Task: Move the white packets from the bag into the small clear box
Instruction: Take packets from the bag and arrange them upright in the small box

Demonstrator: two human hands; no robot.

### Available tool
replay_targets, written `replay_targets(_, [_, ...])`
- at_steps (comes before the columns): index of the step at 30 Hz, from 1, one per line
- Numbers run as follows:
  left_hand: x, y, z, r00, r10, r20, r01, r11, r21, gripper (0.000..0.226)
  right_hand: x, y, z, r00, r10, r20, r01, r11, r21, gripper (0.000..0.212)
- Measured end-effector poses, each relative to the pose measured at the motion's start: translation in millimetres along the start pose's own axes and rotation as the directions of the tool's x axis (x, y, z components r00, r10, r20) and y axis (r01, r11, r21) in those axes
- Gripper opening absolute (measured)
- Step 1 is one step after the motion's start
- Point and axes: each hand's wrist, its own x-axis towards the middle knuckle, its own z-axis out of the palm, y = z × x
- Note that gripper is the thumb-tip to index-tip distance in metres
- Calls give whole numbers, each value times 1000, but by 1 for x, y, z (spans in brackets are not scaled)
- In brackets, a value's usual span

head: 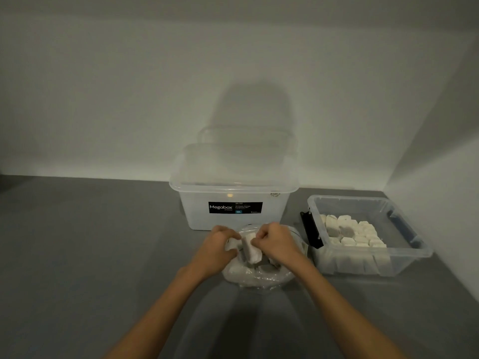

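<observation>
Fingers of the left hand point(219, 246) and the right hand point(278, 243) are curling tight, clamping a bunch of white packets point(250, 248) between them, just above the clear bag point(259, 279) lying beneath. Right of the fingers, the small clear box point(404, 265) is holding rows of stored packets point(355, 233). Beyond the fingers, a lidded Megabox container point(233, 221) is standing.

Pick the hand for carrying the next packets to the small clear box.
Right hand: it grips packets in the bag, and the small clear box sits on its side; left hand is farther.
</observation>
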Motion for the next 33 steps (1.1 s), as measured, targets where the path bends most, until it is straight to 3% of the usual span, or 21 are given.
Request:
replay_targets(4, [0,22,-12,970,72,-232,-117,976,-183,32,-11,-9,-31,994,95,61,-111,914,390,9])
replay_targets(6, [-1,31,-17,969,105,-224,-159,959,-236,42,-15,-15,-40,982,132,138,-188,797,573,8])
replay_targets(9, [-2,38,-20,966,240,-100,-255,948,-190,61,-16,-20,-49,962,152,227,-269,680,682,6])
replay_targets(11, [-3,40,-24,968,251,-16,-246,930,-272,64,-15,-20,-54,955,147,259,-284,707,648,8])
replay_targets(14, [-5,46,-34,974,185,131,-91,848,-523,60,-14,-23,-66,948,84,307,-229,849,475,5])
replay_targets(18, [3,54,-40,978,141,153,-32,828,-560,45,-11,-35,-81,933,-55,355,-52,957,285,15])
replay_targets(20, [6,57,-40,986,122,118,-37,833,-552,33,-10,-39,-84,944,-107,312,15,959,284,13])
replay_targets(23, [8,55,-40,999,27,45,8,771,-637,23,-8,-36,-84,977,-141,161,56,896,440,2])
replay_targets(26, [9,55,-33,992,-114,47,98,498,-861,26,-12,-29,-77,996,-71,46,29,797,603,13])
replay_targets(29, [5,62,-21,981,-152,122,155,227,-961,32,-21,-26,-61,996,-89,21,52,736,675,19])
replay_targets(31, [3,65,-14,980,-142,137,163,189,-968,32,-25,-28,-50,994,-92,-51,101,703,704,14])
replay_targets(33, [1,67,-12,982,-148,119,159,302,-940,29,-27,-28,-46,988,-66,-137,143,699,700,10])
